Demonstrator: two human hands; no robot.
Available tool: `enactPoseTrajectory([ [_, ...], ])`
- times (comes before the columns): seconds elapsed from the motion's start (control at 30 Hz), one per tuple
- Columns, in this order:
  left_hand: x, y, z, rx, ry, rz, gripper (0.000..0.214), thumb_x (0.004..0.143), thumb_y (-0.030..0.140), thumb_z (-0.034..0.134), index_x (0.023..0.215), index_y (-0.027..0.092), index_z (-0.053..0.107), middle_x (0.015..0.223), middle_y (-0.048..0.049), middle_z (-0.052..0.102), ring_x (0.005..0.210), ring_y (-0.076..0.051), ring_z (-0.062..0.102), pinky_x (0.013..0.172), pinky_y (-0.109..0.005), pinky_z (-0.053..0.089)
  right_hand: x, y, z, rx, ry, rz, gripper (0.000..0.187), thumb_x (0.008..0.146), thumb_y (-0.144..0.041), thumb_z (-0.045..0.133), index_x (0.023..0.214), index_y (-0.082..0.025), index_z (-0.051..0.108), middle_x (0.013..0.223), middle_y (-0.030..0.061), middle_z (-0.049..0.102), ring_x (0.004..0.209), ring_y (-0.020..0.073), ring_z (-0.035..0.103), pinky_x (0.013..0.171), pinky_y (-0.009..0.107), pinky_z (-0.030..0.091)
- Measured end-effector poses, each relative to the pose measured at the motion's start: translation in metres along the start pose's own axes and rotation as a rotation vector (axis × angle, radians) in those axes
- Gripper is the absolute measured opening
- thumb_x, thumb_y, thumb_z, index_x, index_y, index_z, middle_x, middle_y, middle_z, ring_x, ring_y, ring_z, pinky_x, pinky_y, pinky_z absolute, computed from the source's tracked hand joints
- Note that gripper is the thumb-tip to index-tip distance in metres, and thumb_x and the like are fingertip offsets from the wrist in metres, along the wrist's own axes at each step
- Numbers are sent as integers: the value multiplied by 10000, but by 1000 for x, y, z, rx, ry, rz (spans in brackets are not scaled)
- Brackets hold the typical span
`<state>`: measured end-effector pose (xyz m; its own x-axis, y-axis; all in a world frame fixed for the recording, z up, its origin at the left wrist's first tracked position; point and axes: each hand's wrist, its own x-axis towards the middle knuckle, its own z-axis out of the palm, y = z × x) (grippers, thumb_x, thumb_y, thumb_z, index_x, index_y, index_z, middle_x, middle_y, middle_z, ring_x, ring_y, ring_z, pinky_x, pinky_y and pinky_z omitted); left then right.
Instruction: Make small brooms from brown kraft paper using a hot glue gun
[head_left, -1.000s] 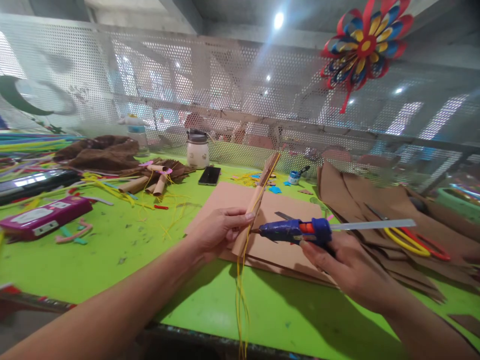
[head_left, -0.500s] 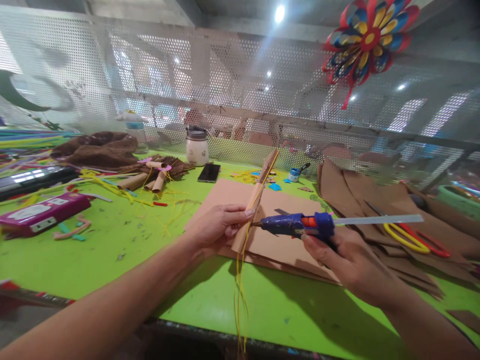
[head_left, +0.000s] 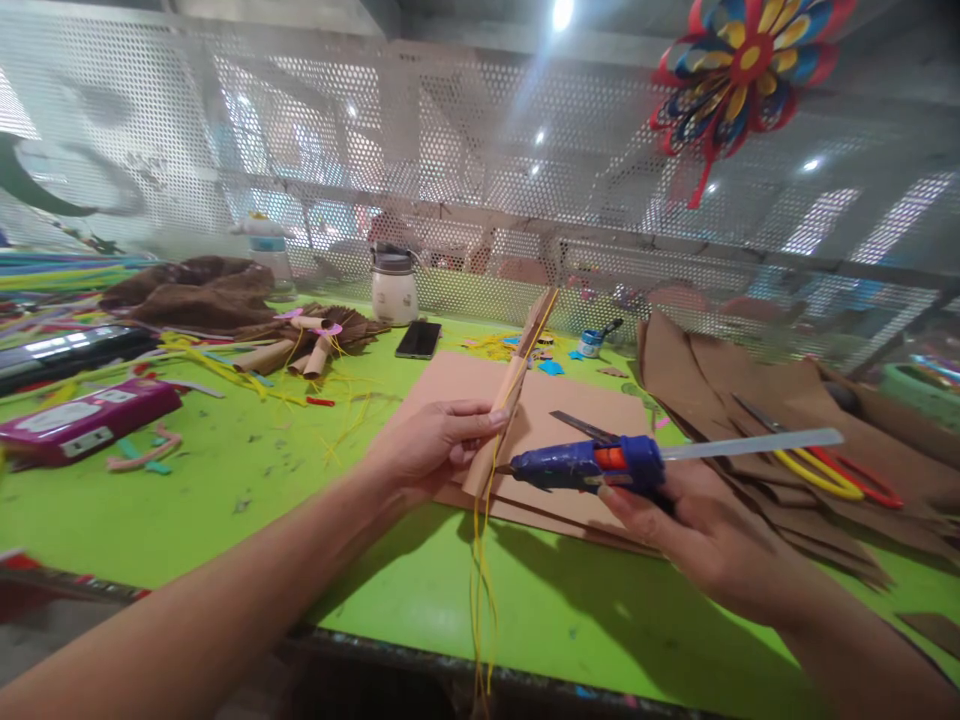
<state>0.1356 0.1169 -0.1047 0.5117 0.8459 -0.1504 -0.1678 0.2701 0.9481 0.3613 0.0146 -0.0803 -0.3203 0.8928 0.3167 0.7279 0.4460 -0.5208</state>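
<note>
Between the thumb and fingers of my left hand [head_left: 435, 445] is a rolled brown paper tube [head_left: 487, 462], tilted, with folded paper at its upper end. Yellow string [head_left: 480, 560] runs along the tube and dangles past the table's front edge. My right hand [head_left: 705, 520] is wrapped around a blue hot glue gun [head_left: 589, 464], a clear glue stick [head_left: 754, 444] poking out of its back. The gun's nozzle points left, close to the tube's lower part; whether it touches cannot be told. Beneath both lie flat brown paper sheets [head_left: 442, 390].
Brown paper [head_left: 705, 390] is stacked at right, with yellow-and-red-handled scissors [head_left: 817, 472] on it. A phone [head_left: 418, 340], a white jar [head_left: 394, 290] and a small blue pot [head_left: 590, 343] stand farther back. At left are finished-looking paper rolls [head_left: 319, 355] and a purple power strip [head_left: 90, 420].
The glue gun's nozzle has moved slightly down along the tube, and its body has dipped, uncovering more of a dark blade behind it. My left hand keeps its hold.
</note>
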Motion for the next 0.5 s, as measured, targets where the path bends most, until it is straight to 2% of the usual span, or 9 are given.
enactPoseTrajectory([
  [0.13,-1,0,0,-6,-5,-4,249,706,284,757,879,119,686,570,42,507,445,-27,348,471,-193,312,-1,3,0,31,-51,-13,245,916,-376,467,882,-205,640,817,32,676,746,193,615,653,251,495],
  [0.27,0,1,2,-2,6,9,244,698,279,763,866,118,694,585,33,515,467,-30,362,450,-180,277,-1,3,0,27,-17,-20,218,910,-359,479,843,-215,629,742,13,650,679,178,589,624,249,489],
  [0.4,1,1,2,32,21,36,232,685,280,772,833,115,703,618,15,542,479,-34,355,423,-185,234,0,4,1,25,-8,-21,234,913,-380,472,841,-215,622,782,27,655,736,195,595,650,263,492],
  [0.5,0,1,2,48,38,33,237,673,290,780,824,123,705,616,16,550,481,-37,368,435,-183,265,-1,5,2,44,-20,-28,226,916,-381,470,889,-217,624,827,24,664,762,191,599,680,257,494],
])
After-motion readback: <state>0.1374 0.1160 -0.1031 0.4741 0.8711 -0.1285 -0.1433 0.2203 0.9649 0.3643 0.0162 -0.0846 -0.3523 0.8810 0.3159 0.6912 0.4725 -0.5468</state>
